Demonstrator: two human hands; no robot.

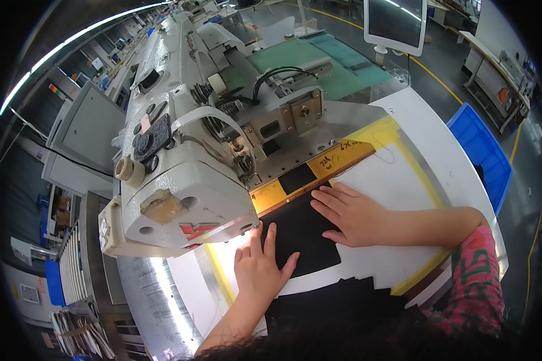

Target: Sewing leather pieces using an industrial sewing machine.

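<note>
Left hand (259, 265) lies palm down at the left side of the black fabric panel (307, 243), fingers extended and thumb spread away toward the right over the fabric. Right hand (354, 215) lies palm down at the panel's upper right, fingers spread, with the thumb set apart below them on the right part of the fabric. Neither hand pinches the material. The panel lies flat between the two hands on the white work surface (379, 253), its far edge against or just beneath the yellow bar (337, 161); which of the two cannot be determined. The bar runs obliquely, carries a black section and handwritten marks, and adjoins a metal plate (358, 114) on its far side. Fingertips of the right hand are just beside the bar.

The sewing machine head (193, 198) stands to the left, its lower front corner near the left fingertips; a bright light falls there. Yellow tape (424, 174) borders the work surface. A stack of black fabric (337, 304) lies nearer the operator, below the panel. A pink patterned sleeve (477, 283) covers part of the right arm. A blue bin (485, 153) stands to the right, beyond the table edge.
</note>
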